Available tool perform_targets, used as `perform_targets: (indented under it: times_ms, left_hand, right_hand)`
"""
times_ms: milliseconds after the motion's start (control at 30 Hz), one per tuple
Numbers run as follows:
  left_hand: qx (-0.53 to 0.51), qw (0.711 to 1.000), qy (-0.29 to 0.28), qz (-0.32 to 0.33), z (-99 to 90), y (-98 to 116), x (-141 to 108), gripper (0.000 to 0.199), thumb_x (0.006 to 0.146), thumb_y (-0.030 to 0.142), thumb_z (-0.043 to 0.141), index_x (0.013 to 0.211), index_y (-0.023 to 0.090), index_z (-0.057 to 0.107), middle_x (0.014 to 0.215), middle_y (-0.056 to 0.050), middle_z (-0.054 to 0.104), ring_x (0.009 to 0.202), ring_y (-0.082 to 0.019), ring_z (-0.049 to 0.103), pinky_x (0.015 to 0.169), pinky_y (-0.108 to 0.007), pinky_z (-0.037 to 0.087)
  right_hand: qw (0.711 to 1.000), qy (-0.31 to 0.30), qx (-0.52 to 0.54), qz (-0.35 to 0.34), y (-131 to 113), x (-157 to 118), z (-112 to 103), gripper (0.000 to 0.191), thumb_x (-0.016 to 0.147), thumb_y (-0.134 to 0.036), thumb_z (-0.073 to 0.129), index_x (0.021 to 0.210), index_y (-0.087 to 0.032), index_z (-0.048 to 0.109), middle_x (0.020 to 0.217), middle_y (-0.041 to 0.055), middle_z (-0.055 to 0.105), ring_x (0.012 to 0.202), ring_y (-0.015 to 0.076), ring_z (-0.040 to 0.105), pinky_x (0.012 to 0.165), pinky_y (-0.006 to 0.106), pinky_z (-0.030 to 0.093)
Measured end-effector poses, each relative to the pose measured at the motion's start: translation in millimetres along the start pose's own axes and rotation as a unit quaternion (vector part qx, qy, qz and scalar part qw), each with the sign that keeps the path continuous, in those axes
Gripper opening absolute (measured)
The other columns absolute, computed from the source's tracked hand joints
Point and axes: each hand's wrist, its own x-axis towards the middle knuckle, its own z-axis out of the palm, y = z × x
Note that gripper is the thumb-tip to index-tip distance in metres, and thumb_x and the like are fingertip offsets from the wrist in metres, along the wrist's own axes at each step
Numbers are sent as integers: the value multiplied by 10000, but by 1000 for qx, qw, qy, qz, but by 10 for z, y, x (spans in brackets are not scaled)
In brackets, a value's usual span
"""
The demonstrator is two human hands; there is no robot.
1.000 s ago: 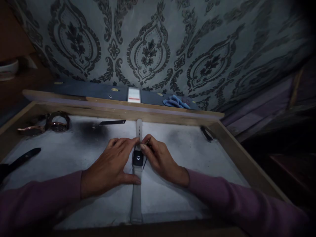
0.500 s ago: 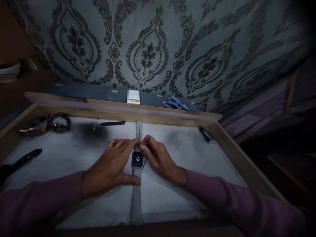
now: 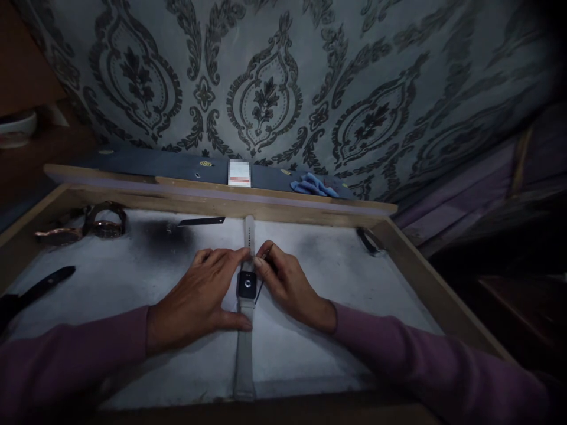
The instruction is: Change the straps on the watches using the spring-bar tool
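Centre of frame: smartwatch with a black, rounded-rectangular case (image 3: pixel 247 285), lying flat, its pale grey strap (image 3: pixel 245 360) running above and below. Left hand (image 3: pixel 195 295) spread: index fingertip at the upper strap length, thumb across the lower, case between. Right hand (image 3: pixel 296 289) closed in a pinch, apparently on a thin, dark, rod-like tool (image 3: pixel 260 289) slanting beside the case; exact grip hard to see.

My reading: fine work at the upper strap joint wants steady, light fingertip pressure, the watch square and flat, the slim tip clear of the glossy face. Dim light makes slipping likelier.

Textures: strap matte, looks rubbery, small holes near its top. White, smudged board (image 3: pixel 319 289) inside a worn wooden rim (image 3: pixel 411 265). Upper left, round rose-gold-toned watches (image 3: pixel 106 229); upper centre, a flat black blade-like strip (image 3: pixel 201 222); beyond the rim, a crumpled blue cloth (image 3: pixel 314 185).
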Motion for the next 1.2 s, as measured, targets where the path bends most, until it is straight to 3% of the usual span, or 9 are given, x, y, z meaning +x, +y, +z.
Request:
perform_targets:
  times_ms: [433, 1200]
  left_hand:
    - [-1, 1000, 9, 9, 28, -28, -8, 966, 689, 573, 753, 1439, 266, 228, 1352, -118, 523, 1216, -337, 484, 994, -496, 360]
    - [7, 1000, 19, 18, 44, -38, -8, 978, 679, 566, 763, 1439, 230, 247, 1351, -123, 524, 1211, -334, 484, 992, -488, 362]
  right_hand:
    - [999, -2, -26, -40, 12, -13, 20, 120, 946, -193, 437, 827, -207, 430, 660, -38, 449, 550, 110, 429, 537, 242, 365]
    - [1000, 3, -10, -24, 5, -4, 29, 134, 950, -213, 439, 816, -208, 424, 644, -41, 459, 541, 103, 426, 511, 230, 364]
